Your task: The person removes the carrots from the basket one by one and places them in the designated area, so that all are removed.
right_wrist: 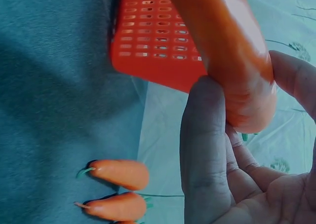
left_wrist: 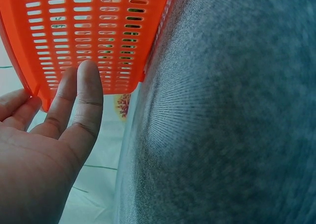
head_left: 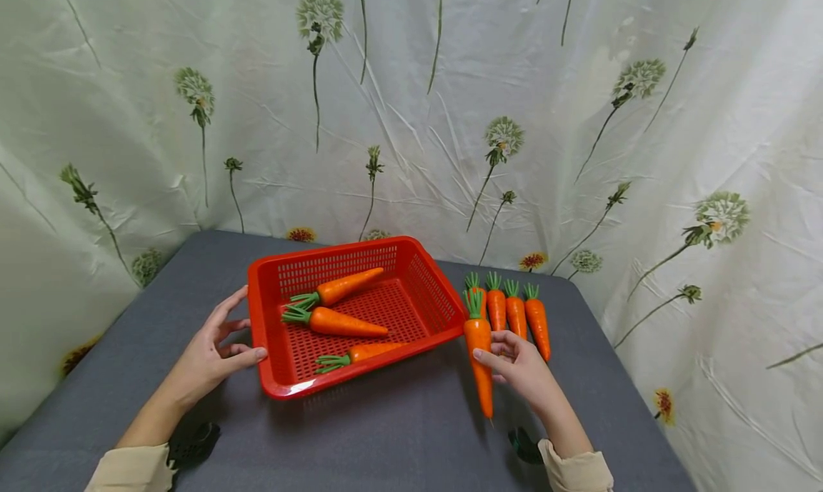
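A red plastic basket (head_left: 360, 249) with slotted walls stands in the middle of the table, and three orange carrots with green tops, one of them the middle carrot (head_left: 341, 323), lie inside it. My left hand (head_left: 208, 349) holds the basket's left rim, thumb over the edge; other fingers spread along the slotted wall in the left wrist view. To the right of the basket, my right hand (head_left: 521, 367) pinches another carrot (head_left: 479, 349) between thumb and fingers. That carrot hangs tip down, its green top by the basket's right corner.
Several more carrots (head_left: 537, 324) lie side by side on the grey table (head_left: 386, 442), right of the basket and beyond my right hand. A pale curtain (head_left: 411, 121) with dandelion prints hangs behind the table and along its sides.
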Available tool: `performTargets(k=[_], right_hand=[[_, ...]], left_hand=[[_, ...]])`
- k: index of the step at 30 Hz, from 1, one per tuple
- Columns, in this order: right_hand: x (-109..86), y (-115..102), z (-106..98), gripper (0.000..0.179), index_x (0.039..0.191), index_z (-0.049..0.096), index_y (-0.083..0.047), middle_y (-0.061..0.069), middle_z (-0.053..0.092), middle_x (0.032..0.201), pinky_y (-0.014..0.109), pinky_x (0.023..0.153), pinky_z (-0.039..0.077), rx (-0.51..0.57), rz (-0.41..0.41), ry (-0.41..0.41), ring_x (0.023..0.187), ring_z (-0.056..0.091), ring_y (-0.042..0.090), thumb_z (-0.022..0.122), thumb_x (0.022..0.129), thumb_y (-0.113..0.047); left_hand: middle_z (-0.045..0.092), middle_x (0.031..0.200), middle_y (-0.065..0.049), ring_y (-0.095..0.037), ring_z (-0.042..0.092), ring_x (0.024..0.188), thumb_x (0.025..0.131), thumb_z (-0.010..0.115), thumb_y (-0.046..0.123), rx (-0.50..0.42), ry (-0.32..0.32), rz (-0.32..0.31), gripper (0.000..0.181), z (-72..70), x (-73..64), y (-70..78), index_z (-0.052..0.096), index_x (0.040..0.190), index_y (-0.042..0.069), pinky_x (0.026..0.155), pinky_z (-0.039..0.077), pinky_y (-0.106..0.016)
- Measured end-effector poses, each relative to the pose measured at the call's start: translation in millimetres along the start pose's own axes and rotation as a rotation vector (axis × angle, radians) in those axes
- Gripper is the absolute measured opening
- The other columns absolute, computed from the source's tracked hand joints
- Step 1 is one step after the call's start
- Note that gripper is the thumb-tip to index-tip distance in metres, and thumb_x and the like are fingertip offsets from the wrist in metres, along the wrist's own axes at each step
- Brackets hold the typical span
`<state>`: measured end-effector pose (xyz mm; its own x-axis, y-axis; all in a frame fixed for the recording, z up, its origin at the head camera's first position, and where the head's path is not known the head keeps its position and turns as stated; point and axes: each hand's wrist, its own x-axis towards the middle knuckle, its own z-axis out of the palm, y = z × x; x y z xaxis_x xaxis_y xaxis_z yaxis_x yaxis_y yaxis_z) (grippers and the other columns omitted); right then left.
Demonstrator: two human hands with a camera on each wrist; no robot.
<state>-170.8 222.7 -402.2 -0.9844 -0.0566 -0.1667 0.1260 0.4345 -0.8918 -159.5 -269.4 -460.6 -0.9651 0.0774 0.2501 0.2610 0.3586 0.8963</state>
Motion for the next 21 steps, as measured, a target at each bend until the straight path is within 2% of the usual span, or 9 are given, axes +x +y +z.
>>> performTargets(k=[8, 21], right_hand=[[-8.0, 10, 0, 0.059, 0.133, 0.051, -0.002, 0.013, 0.064, 0.111, 0.040, 0.077, 0.060, 0.021, 0.059, 0.023, 0.087, 0.066, 0.018, 0.076, 0.090, -0.032], [-15.0, 33, 2, 0.054, 0.123, 0.059, -0.002, 0.008, 0.067, 0.090, 0.040, 0.070, 0.061, -0.037, 0.120, 0.076, 0.080, 0.065, 0.019, 0.079, 0.086, -0.036]], left_hand=[[0.020, 0.162, -0.006, 0.006, 0.044, 0.114, 0.088, 0.077, 0.015, 0.006, 0.004, -0.017, 0.099, -0.2, -0.9, 2.5, 0.014, 0.162, 0.031, 0.075, 0.056, -0.023], [0.019, 0.162, -0.005, 0.005, 0.044, 0.114, 0.089, 0.076, 0.015, 0.006, -0.003, -0.015, 0.098, -0.8, 0.0, 0.0, 0.013, 0.162, 0.030, 0.075, 0.056, -0.023]])
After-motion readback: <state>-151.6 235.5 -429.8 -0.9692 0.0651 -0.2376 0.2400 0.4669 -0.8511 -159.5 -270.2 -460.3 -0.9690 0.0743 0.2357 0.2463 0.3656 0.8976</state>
